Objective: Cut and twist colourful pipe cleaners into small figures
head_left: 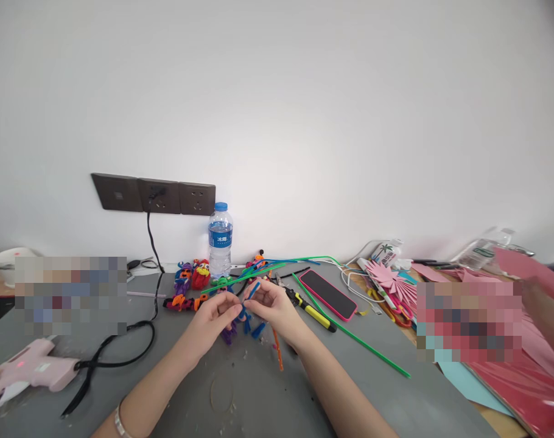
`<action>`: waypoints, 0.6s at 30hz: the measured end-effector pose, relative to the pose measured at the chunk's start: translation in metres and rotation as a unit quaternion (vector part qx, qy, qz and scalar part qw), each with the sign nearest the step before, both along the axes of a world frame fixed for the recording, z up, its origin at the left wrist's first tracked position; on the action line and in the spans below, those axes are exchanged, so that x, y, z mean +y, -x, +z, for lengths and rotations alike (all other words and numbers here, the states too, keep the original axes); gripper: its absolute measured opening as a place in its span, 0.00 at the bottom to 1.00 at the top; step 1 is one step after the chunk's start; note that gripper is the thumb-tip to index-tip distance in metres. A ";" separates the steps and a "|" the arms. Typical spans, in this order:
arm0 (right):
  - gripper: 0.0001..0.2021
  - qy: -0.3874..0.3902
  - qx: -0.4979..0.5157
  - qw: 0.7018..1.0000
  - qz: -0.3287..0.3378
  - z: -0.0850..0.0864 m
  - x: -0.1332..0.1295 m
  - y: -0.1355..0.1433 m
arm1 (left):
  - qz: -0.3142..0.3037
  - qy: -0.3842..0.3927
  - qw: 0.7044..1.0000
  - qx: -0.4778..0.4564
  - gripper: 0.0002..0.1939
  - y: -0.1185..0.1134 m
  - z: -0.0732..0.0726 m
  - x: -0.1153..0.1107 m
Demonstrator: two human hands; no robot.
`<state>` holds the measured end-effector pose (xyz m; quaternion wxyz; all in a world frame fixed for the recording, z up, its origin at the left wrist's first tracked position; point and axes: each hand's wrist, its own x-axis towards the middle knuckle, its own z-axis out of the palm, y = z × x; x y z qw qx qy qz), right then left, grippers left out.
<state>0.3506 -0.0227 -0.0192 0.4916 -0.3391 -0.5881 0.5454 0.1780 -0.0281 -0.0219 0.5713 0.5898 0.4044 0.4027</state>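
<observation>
Near the middle of the grey table, both hands meet around a small blue pipe-cleaner piece [254, 291]. My left hand [220, 313] pinches its lower part with thumb and fingertips. The fingers of my right hand [271, 302] are closed on the same piece, its short end sticking up between them. Blue tufts [258, 330] hang just below the fingers. An orange pipe cleaner [277, 350] lies beneath my right hand. Several colourful pipe-cleaner figures [201, 275] stand behind my left hand, and a long green pipe cleaner [354, 336] runs to the right.
A water bottle [220, 240] stands by the wall. A pink glue gun [39, 368] with a black cord is at left. Yellow-handled pliers [316, 314] and a phone [328, 294] lie at right. Pink paper [425, 273] and another person's hand [548, 316] are farther right.
</observation>
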 end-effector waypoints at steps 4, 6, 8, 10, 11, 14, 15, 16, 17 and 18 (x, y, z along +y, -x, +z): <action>0.12 -0.009 0.016 0.999 -0.033 -0.003 0.002 0.002 | 0.017 -0.028 0.999 0.013 0.13 -0.001 -0.006 0.002; 0.12 -0.011 0.021 0.999 -0.045 -0.004 0.002 0.002 | 0.039 -0.060 0.997 0.029 0.12 -0.001 -0.011 0.003; 0.12 -0.006 0.023 0.999 -0.047 -0.004 0.002 0.002 | 0.065 -0.095 0.992 0.059 0.11 -0.001 -0.015 0.003; 0.12 0.000 0.023 0.999 -0.049 -0.004 0.002 0.003 | 0.080 -0.124 0.985 0.086 0.09 -0.001 -0.018 0.003; 0.12 0.004 0.023 0.998 -0.053 -0.003 0.002 0.003 | 0.084 -0.137 0.982 0.095 0.09 0.000 -0.019 0.003; 0.12 0.012 0.021 0.998 -0.064 -0.003 0.001 0.003 | 0.095 -0.189 0.969 0.130 0.08 0.001 -0.020 0.003; 0.12 0.015 0.018 0.997 -0.067 -0.002 0.001 0.003 | 0.102 -0.213 0.961 0.147 0.08 0.001 -0.020 0.003; 0.12 0.016 0.015 0.997 -0.070 -0.002 0.001 0.003 | 0.107 -0.238 0.951 0.165 0.08 0.001 -0.020 0.003; 0.12 0.018 0.012 0.997 -0.073 -0.002 0.001 0.003 | 0.111 -0.261 0.942 0.180 0.08 0.001 -0.020 0.003; 0.12 0.020 0.009 0.997 -0.076 -0.002 0.000 0.003 | 0.112 -0.279 0.934 0.192 0.08 0.002 -0.020 0.003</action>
